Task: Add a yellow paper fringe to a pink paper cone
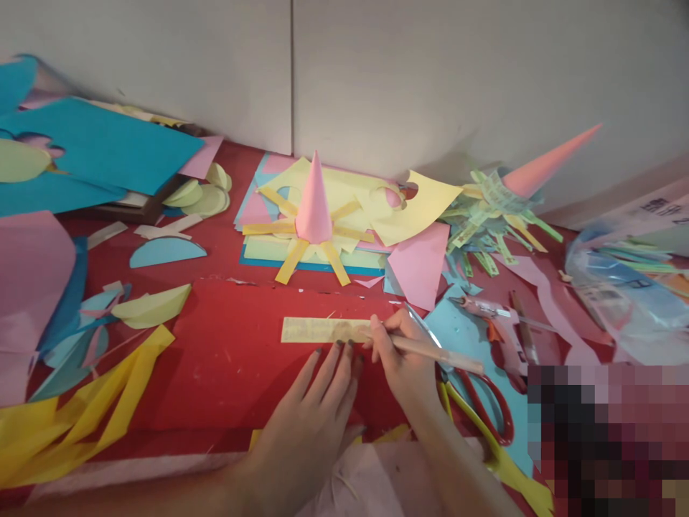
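A pale yellow paper strip (309, 329) with faint marks lies on the red work surface (226, 359) in front of me. My left hand (315, 406) lies flat with its fingers stretched out, the tips at the strip's lower edge. At the strip's right end, my right hand (406, 359) is closed round a pale pen (436, 352), whose tip reaches the paper. Scissors with red handles (503, 409) lie just right of that hand, partly hidden by it. Beyond the strip stands a pink paper cone (314, 208) with yellow strips (291, 261) fanned out round its base.
A second cone (549, 164) with patterned strips leans at the back right. Near it lie a pink glue gun (506, 323) and a clear plastic bag (597, 287). Blue sheets (108, 143) and yellow strips (102, 416) crowd the left. A pale wall (430, 72) closes the back.
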